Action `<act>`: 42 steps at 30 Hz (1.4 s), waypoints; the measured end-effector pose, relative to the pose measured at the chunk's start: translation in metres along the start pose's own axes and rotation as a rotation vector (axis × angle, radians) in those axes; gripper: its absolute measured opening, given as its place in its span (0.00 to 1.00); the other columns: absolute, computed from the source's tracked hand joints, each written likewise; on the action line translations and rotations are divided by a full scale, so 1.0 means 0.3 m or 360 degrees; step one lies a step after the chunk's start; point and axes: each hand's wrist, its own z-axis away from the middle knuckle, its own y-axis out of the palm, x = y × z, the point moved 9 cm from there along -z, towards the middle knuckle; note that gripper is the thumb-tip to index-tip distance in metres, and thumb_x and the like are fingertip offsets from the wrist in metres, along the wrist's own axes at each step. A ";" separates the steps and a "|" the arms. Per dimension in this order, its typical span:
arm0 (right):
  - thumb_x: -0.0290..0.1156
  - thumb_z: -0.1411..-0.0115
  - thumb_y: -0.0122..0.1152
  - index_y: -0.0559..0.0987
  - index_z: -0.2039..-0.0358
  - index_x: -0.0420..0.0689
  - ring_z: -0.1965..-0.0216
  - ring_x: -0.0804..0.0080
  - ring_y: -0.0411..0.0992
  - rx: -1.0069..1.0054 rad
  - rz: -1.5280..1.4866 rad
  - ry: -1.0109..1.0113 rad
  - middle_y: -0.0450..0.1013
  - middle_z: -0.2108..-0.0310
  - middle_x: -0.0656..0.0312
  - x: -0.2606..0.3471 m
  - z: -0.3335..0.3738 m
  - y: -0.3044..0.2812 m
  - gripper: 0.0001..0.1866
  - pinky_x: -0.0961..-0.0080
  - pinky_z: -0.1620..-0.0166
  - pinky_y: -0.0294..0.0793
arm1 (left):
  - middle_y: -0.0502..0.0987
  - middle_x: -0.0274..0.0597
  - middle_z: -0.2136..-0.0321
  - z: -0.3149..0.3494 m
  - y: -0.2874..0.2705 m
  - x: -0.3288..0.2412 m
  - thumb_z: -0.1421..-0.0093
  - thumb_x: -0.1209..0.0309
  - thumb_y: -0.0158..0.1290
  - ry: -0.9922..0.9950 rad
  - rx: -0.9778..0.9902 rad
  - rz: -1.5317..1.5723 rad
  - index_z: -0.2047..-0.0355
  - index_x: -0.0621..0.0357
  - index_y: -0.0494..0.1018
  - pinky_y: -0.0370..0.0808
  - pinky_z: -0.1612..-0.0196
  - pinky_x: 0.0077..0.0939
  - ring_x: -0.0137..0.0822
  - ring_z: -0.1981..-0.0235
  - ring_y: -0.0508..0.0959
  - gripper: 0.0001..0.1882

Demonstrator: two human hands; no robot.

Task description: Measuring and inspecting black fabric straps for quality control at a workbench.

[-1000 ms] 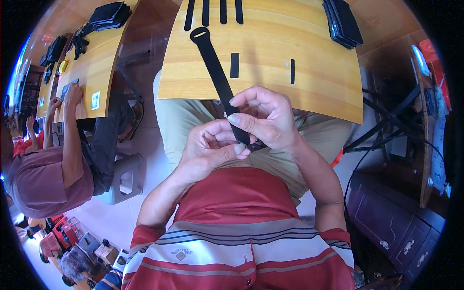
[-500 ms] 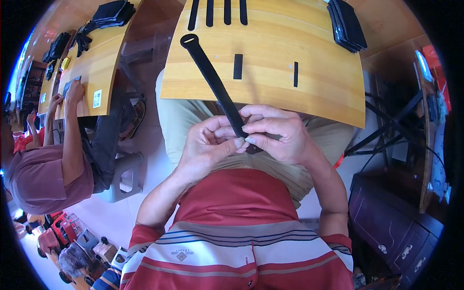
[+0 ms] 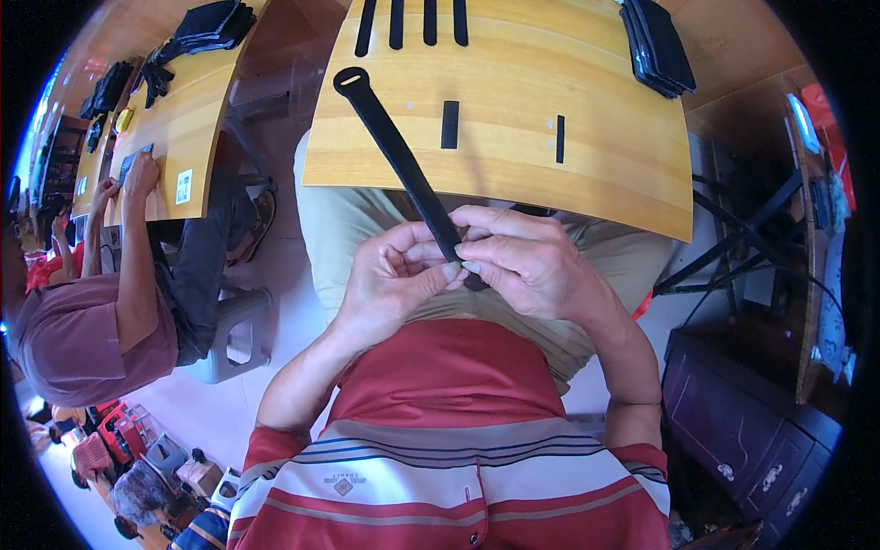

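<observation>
A long black strap (image 3: pixel 399 148) slants up and to the left from my fingers, over the table's near edge. Its far end is rounded and has a slot. My left hand (image 3: pixel 394 280) pinches the strap's lower end between thumb and fingers. From the other side my right hand (image 3: pixel 527 261) grips the same end, the two thumb tips almost meeting. A short dark piece of the strap shows below the thumbs; the rest there is hidden by my fingers. On the table beyond lie a short black strip (image 3: pixel 450 125) and a narrower black strip (image 3: pixel 560 138).
Several black straps (image 3: pixel 430 20) lie side by side at the far edge of the wooden table (image 3: pixel 623 183). A stack of black pieces (image 3: pixel 656 48) is at the far right. To the left a person (image 3: pixel 101 321) works at another table (image 3: pixel 197 137). Dark drawers (image 3: pixel 733 431) stand low at right.
The strap's slotted far end has swung slightly to the left. My right hand has shifted a little, and less of the strap shows below the thumbs. Both hands keep hold of it.
</observation>
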 end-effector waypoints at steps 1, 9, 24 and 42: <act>0.14 0.51 0.64 0.80 0.65 0.34 0.61 0.56 0.79 0.0001 0.0046 -0.0026 0.75 0.54 0.45 0.006 0.001 0.001 0.11 0.69 0.60 0.80 | 0.80 0.44 0.63 0.001 -0.003 0.002 0.40 0.80 0.57 0.0000 -0.0001 0.0001 0.50 0.68 0.70 0.79 0.56 0.23 0.31 0.62 0.81 0.17; 0.22 0.49 0.63 0.80 0.69 0.35 0.63 0.56 0.78 -0.0024 0.0289 -0.0133 0.75 0.57 0.45 0.034 0.001 0.012 0.07 0.68 0.62 0.81 | 0.79 0.40 0.65 0.003 0.004 -0.007 0.38 0.78 0.56 0.0025 -0.0006 -0.0092 0.54 0.67 0.71 0.76 0.57 0.20 0.27 0.63 0.79 0.12; 0.23 0.49 0.59 0.76 0.66 0.35 0.72 0.67 0.71 -0.0276 0.0983 -0.0485 0.71 0.72 0.57 0.131 -0.006 0.044 0.09 0.73 0.72 0.75 | 0.78 0.37 0.63 -0.010 0.014 -0.045 0.36 0.84 0.50 0.0133 -0.0143 -0.0340 0.52 0.68 0.70 0.75 0.57 0.18 0.23 0.61 0.77 0.12; 0.14 0.59 0.62 0.67 0.73 0.43 0.76 0.62 0.70 -0.0295 0.0416 -0.0099 0.69 0.77 0.60 0.018 0.014 0.045 0.16 0.68 0.75 0.71 | 0.79 0.42 0.60 -0.008 -0.010 0.022 0.36 0.84 0.49 -0.0003 -0.0099 -0.0350 0.47 0.69 0.68 0.75 0.54 0.20 0.26 0.58 0.77 0.17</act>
